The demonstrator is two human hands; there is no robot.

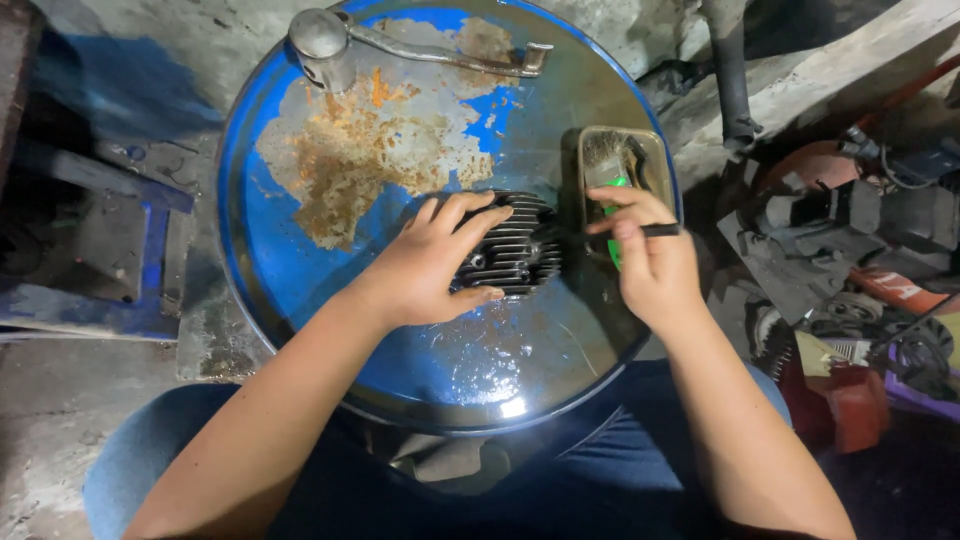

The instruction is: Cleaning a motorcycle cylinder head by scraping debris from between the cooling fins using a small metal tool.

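We look down on a round blue drum top (300, 290), its paint worn away in a large rusty patch toward the far side, wet and glossy near our edge. It serves as our table, and our knees in blue trousers (150, 450) sit either side of it.

At the far rim of the drum lies a grey metal lever with a round cylindrical end (400, 45), resting flat and well apart from our hands.

Near the middle, slightly to the right, sits a dark finned engine part (515, 250), its ribs running in close parallel rows. Our left hand (435, 265) lies over its left side, fingers spread across the top fins and the thumb tucked against the near edge, so this grip is closed on the finned part and holds it on the drum.

Just beyond our right hand stands a small rectangular metal tray (655, 150), dirty inside, with a green object (612, 190) lying in it.

Our right hand (650, 265) is closed around a thin dark tool (662, 230), its handle end jutting out to the right. The tip points left toward the fins; we cannot tell whether it touches them.
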